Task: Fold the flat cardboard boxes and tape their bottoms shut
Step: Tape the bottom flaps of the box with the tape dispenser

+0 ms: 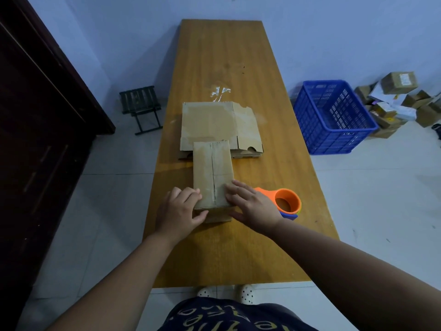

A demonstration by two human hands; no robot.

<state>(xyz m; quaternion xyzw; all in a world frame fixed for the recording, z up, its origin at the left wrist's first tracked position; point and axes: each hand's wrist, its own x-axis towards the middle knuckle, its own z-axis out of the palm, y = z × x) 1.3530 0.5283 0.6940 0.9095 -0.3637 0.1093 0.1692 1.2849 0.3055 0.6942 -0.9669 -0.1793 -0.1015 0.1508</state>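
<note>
Holding the box (212, 173) flaps closed: left hand (179, 211) clasps the near corner, right hand (253, 206) presses with spread fingers; next, probably, one hand must fetch the tape (287, 201).

A: Colours?
B: Worktop (238, 247) is orange-brown wood grain with a white smear (219, 93). Box (210, 173) and flat cardboard (210, 120) are both tan.
A: Tape dispenser (287, 201)?
B: Orange, with blue and yellow underneath. Crate (334, 130) is blue with slotted grid walls. Shirt (229, 316) is navy with gold lettering. Shoes (245, 292) are white with dark dots.
</note>
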